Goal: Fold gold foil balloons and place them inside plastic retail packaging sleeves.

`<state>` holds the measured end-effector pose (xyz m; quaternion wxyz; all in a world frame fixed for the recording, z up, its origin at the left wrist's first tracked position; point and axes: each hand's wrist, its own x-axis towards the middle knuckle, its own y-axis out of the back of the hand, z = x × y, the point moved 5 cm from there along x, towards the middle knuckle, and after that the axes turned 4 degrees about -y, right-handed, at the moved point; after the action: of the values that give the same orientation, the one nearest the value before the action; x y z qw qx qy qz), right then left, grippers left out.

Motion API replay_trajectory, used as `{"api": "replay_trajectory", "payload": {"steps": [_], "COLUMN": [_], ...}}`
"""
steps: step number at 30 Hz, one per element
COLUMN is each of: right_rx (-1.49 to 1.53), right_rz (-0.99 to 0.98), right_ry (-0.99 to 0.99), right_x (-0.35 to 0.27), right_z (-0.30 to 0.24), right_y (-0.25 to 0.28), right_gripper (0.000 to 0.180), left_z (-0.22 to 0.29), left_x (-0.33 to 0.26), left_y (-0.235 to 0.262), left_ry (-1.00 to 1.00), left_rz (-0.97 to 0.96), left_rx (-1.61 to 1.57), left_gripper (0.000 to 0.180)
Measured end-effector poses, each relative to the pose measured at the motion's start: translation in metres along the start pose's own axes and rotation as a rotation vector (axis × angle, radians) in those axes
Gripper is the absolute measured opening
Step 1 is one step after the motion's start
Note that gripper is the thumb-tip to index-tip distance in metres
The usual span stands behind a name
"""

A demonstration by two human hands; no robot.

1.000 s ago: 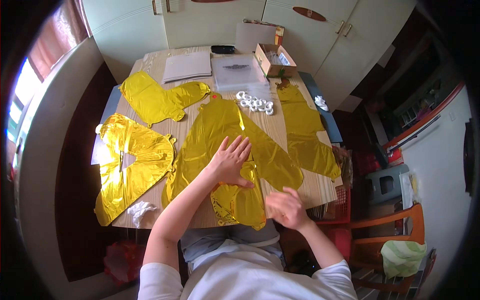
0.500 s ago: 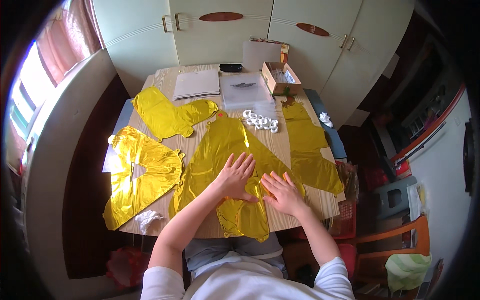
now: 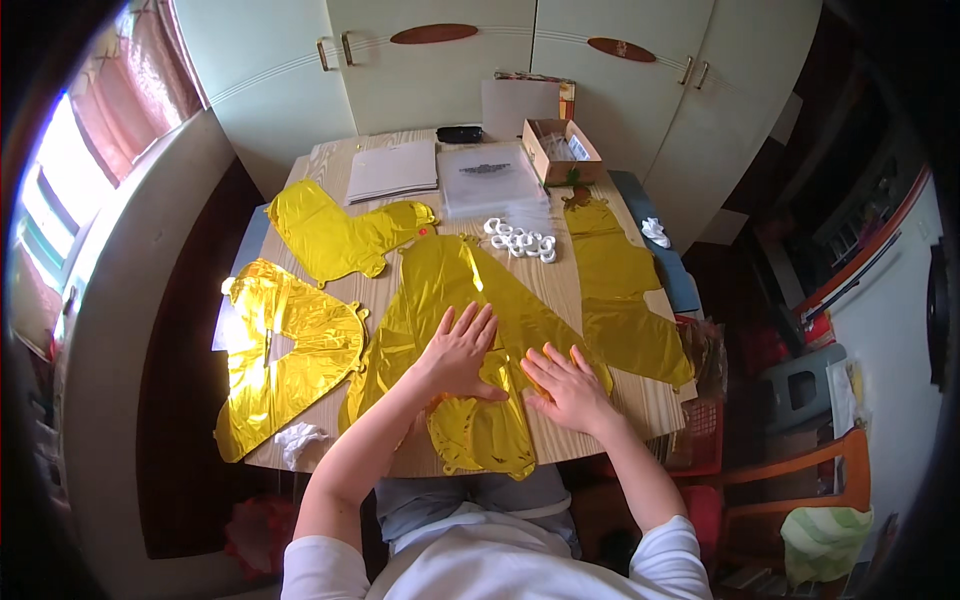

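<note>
My left hand lies flat, fingers spread, on a large deflated gold foil balloon in the middle of the table. Just to its right, my right hand presses flat on the same foil, its fingers apart. Neither hand grips anything. Below the hands, a rounded, creased part of gold foil reaches the near table edge; whether it belongs to the same balloon I cannot tell. Other flat gold foil balloons lie around: one at the far left, a shiny one at the near left and one at the right.
Behind the foil are white rings, a clear plastic sleeve stack, grey-white sheets, a black case and an open box. Crumpled white tissue lies near left. A wooden chair stands at the right.
Both hands stay flat on the foil with hardly any shift. The middle balloon's far end has slid a little left, and the foil part by the near edge sits slightly differently.
</note>
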<state>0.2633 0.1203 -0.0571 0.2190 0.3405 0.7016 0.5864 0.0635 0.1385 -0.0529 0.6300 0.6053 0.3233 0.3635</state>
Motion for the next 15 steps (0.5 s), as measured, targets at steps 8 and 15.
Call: {"api": "replay_trajectory", "payload": {"steps": [8,15], "right_rx": [-0.007,0.035], "right_rz": [-0.017,0.21], "right_ry": [0.013,0.026], "right_x": [-0.015,-0.023], "right_z": [-0.003,0.003], "right_y": [0.003,0.006], "right_gripper": [0.059,0.051], "left_z": [0.002,-0.001], "left_x": [-0.008,-0.007], "left_y": [0.002,0.002], "left_ry": [-0.009,-0.043], "left_rz": [-0.013,-0.01], "left_rx": [-0.038,-0.041], "left_gripper": [0.129,0.13]}}
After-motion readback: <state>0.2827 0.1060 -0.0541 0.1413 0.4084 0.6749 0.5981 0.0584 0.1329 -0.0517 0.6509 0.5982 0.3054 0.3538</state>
